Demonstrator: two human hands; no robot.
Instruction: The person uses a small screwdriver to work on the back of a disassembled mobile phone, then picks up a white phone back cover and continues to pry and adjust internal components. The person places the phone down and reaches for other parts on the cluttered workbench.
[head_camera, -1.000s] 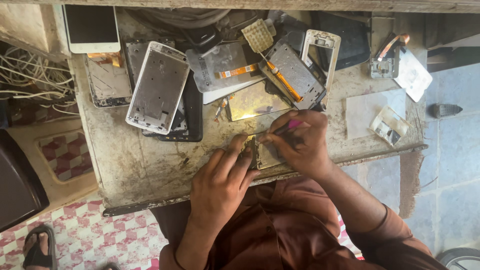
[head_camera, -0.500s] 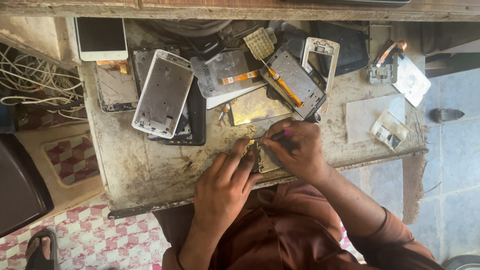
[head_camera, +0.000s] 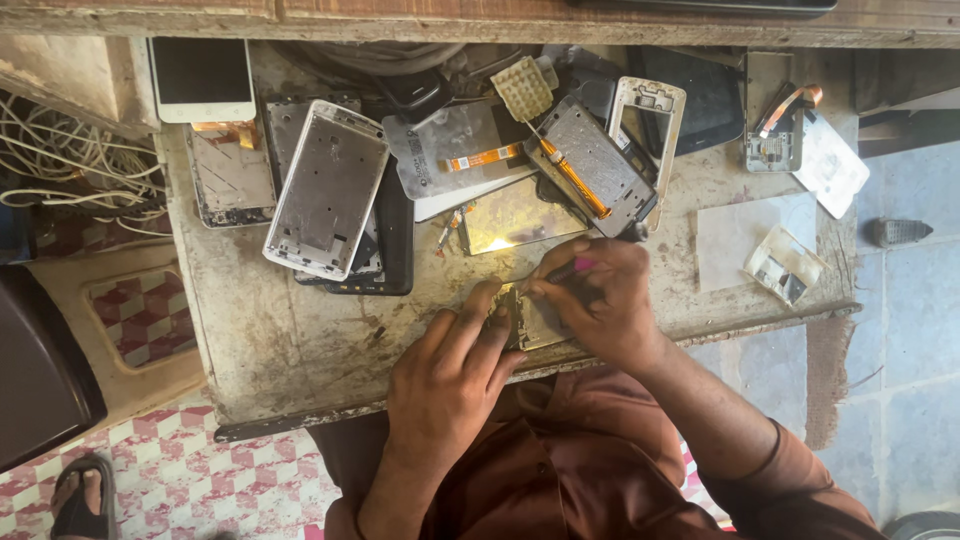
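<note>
- Under left hand (head_camera: 450, 375): small phone part (head_camera: 535, 320), fingertips pressed on its edge at worn table (head_camera: 290, 340) front.
- Right hand (head_camera: 600, 300): pinching pink-tipped tool (head_camera: 572, 267), tip on same part.
- Beyond both hands: silver phone frame (head_camera: 325, 190), orange-handled screwdriver (head_camera: 572, 177).

Phone frames (head_camera: 330, 190) crowding bench (head_camera: 290, 340) rear; front free.

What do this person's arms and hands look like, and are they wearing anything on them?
Both hands are bare: no gloves, rings or watch show on the left hand or the right hand. The reddish-brown shirt has loose sleeves pushed up the forearms.
</note>
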